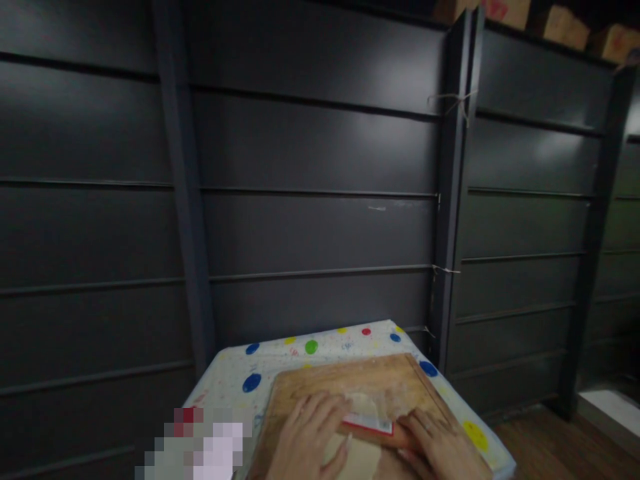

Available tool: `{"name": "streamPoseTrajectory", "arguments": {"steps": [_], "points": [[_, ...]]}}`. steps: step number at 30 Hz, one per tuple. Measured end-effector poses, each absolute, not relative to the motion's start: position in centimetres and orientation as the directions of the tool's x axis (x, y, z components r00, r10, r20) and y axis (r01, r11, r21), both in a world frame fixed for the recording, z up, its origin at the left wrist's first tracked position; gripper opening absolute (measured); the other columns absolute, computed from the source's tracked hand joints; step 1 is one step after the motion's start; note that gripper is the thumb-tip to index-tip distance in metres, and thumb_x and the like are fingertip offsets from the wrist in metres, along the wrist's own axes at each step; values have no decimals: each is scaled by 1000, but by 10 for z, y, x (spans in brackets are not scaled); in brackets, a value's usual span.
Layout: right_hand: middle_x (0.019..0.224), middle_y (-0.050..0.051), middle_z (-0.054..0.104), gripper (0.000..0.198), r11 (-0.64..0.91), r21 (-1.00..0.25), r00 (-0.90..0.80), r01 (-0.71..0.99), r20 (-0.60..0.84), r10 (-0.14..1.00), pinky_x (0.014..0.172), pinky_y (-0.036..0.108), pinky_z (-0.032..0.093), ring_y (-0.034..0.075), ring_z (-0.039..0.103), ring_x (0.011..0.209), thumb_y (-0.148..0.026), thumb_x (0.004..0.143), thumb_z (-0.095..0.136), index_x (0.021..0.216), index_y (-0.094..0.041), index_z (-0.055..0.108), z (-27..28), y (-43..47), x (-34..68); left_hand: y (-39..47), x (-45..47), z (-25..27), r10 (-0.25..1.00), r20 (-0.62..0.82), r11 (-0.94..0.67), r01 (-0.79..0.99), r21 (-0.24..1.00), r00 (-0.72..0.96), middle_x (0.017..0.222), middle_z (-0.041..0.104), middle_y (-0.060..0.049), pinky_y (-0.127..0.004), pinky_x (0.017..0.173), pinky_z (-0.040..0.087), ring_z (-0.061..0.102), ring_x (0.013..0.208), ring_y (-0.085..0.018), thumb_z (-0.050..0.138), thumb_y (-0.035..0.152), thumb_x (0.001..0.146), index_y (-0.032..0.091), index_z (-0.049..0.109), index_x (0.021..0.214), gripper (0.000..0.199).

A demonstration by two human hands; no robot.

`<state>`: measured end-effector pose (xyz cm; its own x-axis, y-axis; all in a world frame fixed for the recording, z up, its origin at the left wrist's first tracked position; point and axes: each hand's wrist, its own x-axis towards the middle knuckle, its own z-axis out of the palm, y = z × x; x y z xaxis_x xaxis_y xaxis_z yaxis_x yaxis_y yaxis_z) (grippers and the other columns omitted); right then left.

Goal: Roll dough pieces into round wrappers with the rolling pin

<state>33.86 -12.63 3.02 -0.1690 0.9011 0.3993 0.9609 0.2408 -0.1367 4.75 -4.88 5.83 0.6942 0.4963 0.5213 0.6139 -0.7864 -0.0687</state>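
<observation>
Wooden board (350, 371), dark panelled wall (315, 147)

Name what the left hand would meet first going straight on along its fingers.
Probably the far part of the flattened dough on the wooden board, just past the left hand, though depth is unclear.

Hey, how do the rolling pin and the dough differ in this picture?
The rolling pin is rounded, while the dough is a flat sheet. The rolling pin carries a white label with red edging; the dough looks plain and pale. The rolling pin lies crosswise on top, while the dough shows on both sides of it. Both are over the wooden board.
</observation>
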Motion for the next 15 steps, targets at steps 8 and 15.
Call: {"name": "streamPoseTrajectory", "arguments": {"steps": [8,15], "points": [[127,2,69,32,281,-62,-217,958,487,846,100,41,48,26,65,114,-42,102,44,125,-31,64,40,-122,331,13,72,53,687,465,-669,736,105,558,146,55,-5,-45,116,38,47,137,-23,44,33,99,23,56,137,41],[126,8,68,42,291,56,-283,955,466,839,111,46,35,26,59,120,-20,102,30,127,-20,64,29,-61,348,17,82,46,746,473,-579,807,113,469,129,68,-7,-42,109,45,60,122,-23,34,34,102,23,67,120,40]]}}
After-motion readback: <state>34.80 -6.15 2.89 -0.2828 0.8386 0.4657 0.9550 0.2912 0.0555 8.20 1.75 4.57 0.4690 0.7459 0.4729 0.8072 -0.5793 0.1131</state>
